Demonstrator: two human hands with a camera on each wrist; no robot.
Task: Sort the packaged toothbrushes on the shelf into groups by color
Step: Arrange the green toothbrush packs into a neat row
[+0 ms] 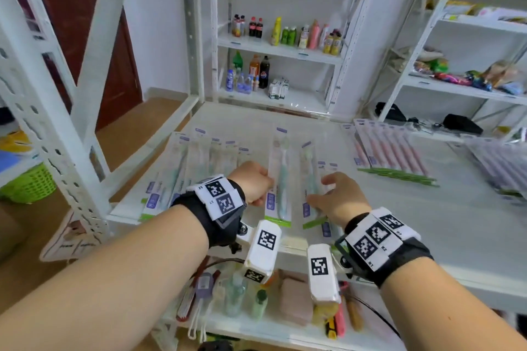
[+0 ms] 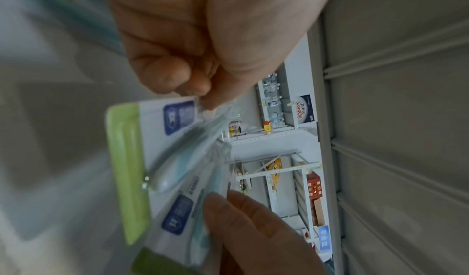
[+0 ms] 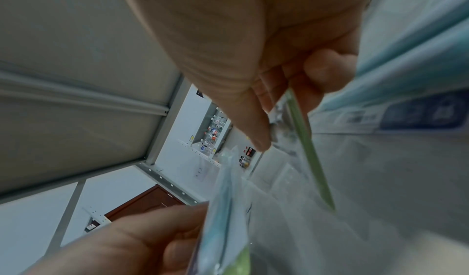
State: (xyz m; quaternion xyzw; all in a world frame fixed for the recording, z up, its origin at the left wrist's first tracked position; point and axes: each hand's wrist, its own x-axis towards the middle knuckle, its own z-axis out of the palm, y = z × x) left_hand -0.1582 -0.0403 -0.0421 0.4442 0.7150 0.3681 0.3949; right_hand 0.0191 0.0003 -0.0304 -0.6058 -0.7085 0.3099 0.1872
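Observation:
On the white shelf (image 1: 427, 222), my left hand (image 1: 263, 188) pinches the side edge of a packaged teal toothbrush (image 1: 281, 179), lifted off the board. The left wrist view shows the thumb and fingers (image 2: 193, 86) pinching that pack (image 2: 154, 139) near its green bottom strip. Just to the right, my right hand (image 1: 322, 192) holds a second teal pack (image 1: 309, 179); in the right wrist view that pack's green edge (image 3: 309, 151) runs between its fingers. A fanned group of teal packs (image 1: 182, 168) lies at the left, a pink group (image 1: 390, 151) at back right, a purple group (image 1: 496, 162) at far right.
Two more packs (image 1: 328, 168) lie under my right hand. White shelf uprights (image 1: 65, 128) stand to the left. The lower shelf holds small bottles and pouches (image 1: 256, 299). Shelving with drink bottles (image 1: 285, 34) stands behind.

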